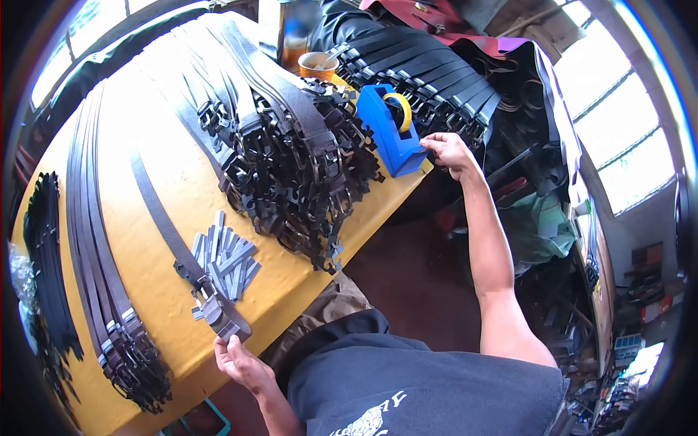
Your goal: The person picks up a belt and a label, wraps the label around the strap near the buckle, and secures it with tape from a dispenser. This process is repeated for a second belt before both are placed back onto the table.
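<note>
My left hand (246,365) pinches the folded end of a dark belt (161,203) just below its buckle (203,292). That belt lies lengthwise over the table, its strap running away from me. Beside the buckle is a loose pile of small grey strips (229,254). Out to the right, my right hand (452,154) is closed in a pinch at the front end of a blue tape dispenser (389,134). A yellow-cored tape roll (401,110) sits in the dispenser; the tape at my fingertips is too thin to make out clearly.
A big heap of buckled belts (283,160) covers the yellow table's (138,240) middle. More brown belts (91,240) and black straps (47,240) lie at left. An orange cup (318,67) stands behind the dispenser. Black belts (429,73) hang beyond the table edge.
</note>
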A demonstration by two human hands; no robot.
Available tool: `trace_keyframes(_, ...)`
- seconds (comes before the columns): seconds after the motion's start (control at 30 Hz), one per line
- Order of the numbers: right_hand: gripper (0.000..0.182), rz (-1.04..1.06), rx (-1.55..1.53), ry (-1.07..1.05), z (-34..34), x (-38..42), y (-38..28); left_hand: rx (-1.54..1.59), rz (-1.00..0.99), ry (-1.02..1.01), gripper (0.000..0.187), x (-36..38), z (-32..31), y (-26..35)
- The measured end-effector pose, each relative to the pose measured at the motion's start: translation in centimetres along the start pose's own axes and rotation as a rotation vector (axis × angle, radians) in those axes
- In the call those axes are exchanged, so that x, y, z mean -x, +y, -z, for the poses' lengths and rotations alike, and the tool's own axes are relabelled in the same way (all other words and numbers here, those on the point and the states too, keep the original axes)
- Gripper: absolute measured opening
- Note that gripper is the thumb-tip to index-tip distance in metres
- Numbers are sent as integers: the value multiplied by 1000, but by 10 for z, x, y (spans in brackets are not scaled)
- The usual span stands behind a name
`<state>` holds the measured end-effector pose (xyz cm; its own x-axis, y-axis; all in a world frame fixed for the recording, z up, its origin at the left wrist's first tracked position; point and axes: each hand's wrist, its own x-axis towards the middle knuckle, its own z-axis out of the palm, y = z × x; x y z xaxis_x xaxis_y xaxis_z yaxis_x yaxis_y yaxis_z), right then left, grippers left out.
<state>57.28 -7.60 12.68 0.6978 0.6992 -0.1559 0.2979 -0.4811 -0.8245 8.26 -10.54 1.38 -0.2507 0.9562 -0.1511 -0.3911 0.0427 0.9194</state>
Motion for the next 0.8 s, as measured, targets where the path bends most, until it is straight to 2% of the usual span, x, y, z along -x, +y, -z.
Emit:
trace_keyframes(0.2, 10, -23, -207, -104, 8, 6, 11, 1, 16, 59, 12, 1, -4, -1)
trace_keyframes(0.3, 10, -84, -234, -120, 8, 14, 17, 4, 18, 70, 12, 1, -3, -2)
trace_keyframes(0.53, 12, -63, -229, -75, -3, 11, 36, -4, 10, 39, 12, 1, -3, 0)
trace_keyframes(0.63, 13, 3, -147, 38, -10, 7, 44, 3, 9, 39, 12, 2, -4, 0)
trace_keyframes(0.73, 16, 278, 323, 302, -21, 1, 64, 5, 2, 26, 12, 1, -3, -2)
trace_keyframes(0.77, 20, 572, 558, 548, -28, 2, 77, -3, -4, 18, 12, 1, 0, -4)
trace_keyframes(0.8, 20, 526, 570, 513, -29, 11, 79, -10, -14, 15, 12, 0, 2, -5)
